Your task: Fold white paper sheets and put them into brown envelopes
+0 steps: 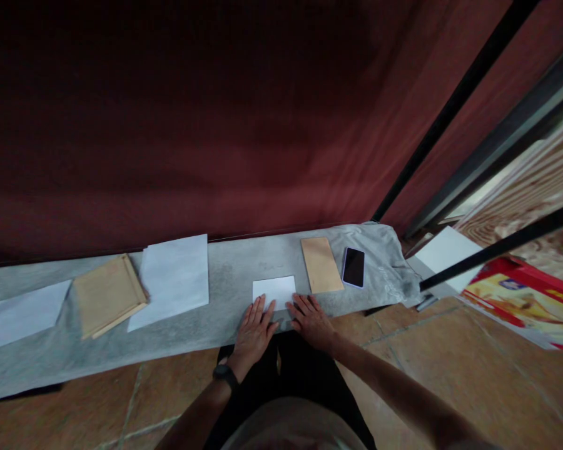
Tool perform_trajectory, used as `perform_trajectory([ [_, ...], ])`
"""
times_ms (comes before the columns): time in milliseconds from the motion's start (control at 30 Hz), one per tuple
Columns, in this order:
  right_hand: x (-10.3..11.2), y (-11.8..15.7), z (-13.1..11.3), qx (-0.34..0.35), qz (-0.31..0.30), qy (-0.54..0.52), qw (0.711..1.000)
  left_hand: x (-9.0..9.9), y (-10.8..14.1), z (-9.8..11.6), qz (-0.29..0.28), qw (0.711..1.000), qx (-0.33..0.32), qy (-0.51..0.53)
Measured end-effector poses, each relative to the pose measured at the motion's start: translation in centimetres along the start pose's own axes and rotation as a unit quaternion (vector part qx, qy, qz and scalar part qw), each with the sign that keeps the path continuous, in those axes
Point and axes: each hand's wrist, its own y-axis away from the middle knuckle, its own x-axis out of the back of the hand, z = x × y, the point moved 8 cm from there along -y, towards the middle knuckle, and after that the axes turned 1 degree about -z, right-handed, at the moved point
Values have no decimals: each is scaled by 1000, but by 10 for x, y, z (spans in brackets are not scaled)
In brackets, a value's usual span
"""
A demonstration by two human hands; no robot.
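A small white sheet of paper (pixel 274 289), perhaps folded, lies flat on the grey cloth-covered bench right in front of me. My left hand (pixel 256 328) rests on its near left edge with the fingers stretched out. On the near right corner lies my right hand (pixel 311 319), its fingers also extended and flat. Neither hand grips anything. Just beyond my right hand is a brown envelope (pixel 323 265). A phone (pixel 353 267) with a dark screen and a pale purple edge lies to the right of that envelope.
Left along the bench (pixel 232 269) are large white sheets (pixel 178 278), a stack of brown envelopes (pixel 106 294) and another white sheet (pixel 23 312). A dark red wall (pixel 263 156) rises behind. Black poles (pixel 450 112) and a red-yellow box (pixel 528 303) stand at right.
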Motion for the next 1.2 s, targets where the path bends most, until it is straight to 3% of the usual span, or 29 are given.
perform_trajectory([
  [133,5,-10,5,7,-3,2,1000,0,3,-1,4,1000,3,-12],
  [333,-7,-6,-14,40,32,13,999,-7,4,-3,5,1000,21,0],
  [467,-16,0,-20,18,44,23,999,-9,-16,1,1,998,54,26],
  [600,-15,-1,-22,-3,55,11,998,-16,-46,11,-21,998,38,54],
  [700,-13,-2,-22,-9,56,0,998,-22,-55,6,-21,998,40,49],
  [933,-9,-5,-20,-39,61,-28,997,-20,-47,-19,-2,995,91,27],
  [1200,-13,-43,-12,-97,90,-14,991,-16,-47,-20,8,996,84,30],
])
